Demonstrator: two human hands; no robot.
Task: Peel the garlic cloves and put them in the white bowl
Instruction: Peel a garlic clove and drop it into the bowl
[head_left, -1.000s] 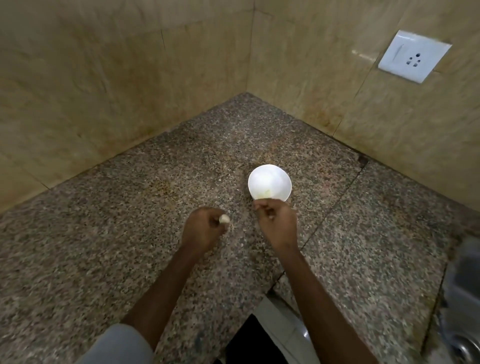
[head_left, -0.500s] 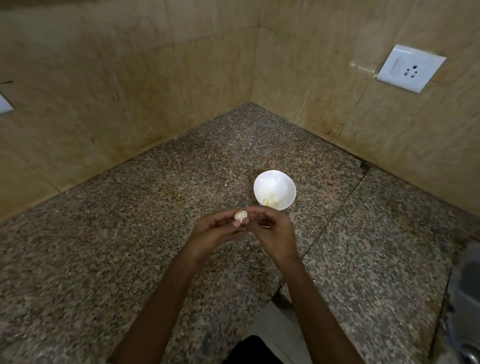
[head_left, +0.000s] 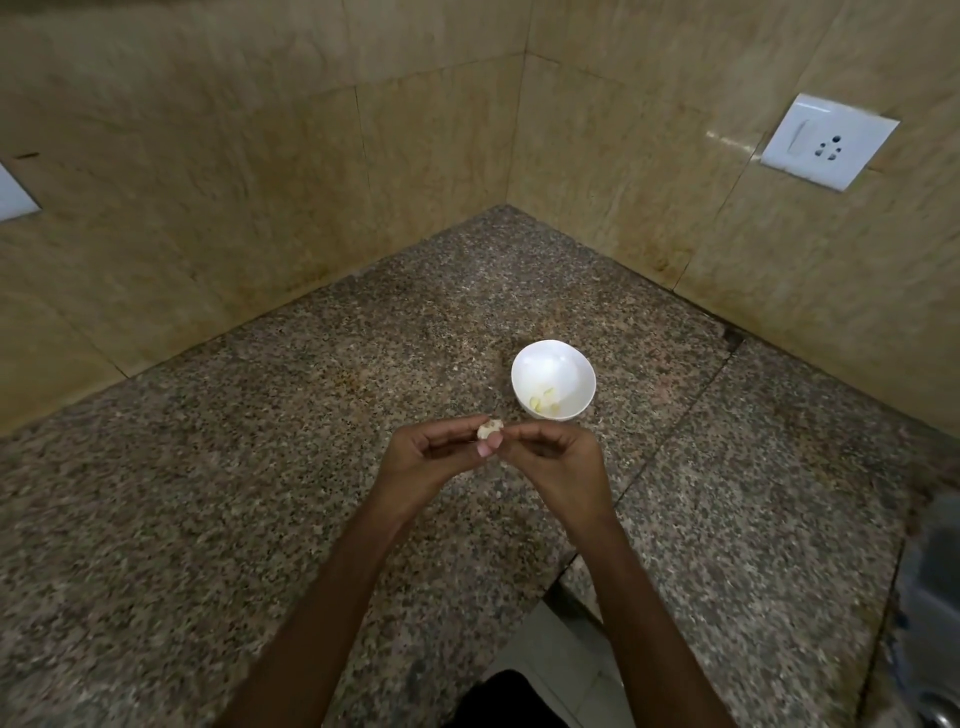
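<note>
A small white bowl (head_left: 556, 371) stands on the granite counter (head_left: 260, 493) with a few pale peeled garlic pieces (head_left: 544, 403) in its bottom. Just in front of the bowl, both hands meet over the counter. My left hand (head_left: 426, 457) pinches a small whitish garlic clove (head_left: 490, 428) at its fingertips. My right hand (head_left: 550, 457) has its fingers curled and its fingertips at the same clove, thumb beneath it. The clove's underside is hidden by the fingers.
Tiled walls meet in a corner behind the bowl. A white switch and socket plate (head_left: 828, 141) is on the right wall. A metal sink edge (head_left: 935, 623) shows at the far right. The counter's front edge lies below my arms.
A second ago the hands were apart, the left one holding the clove. They came together on the clove and now stay joined in front of the bowl.
</note>
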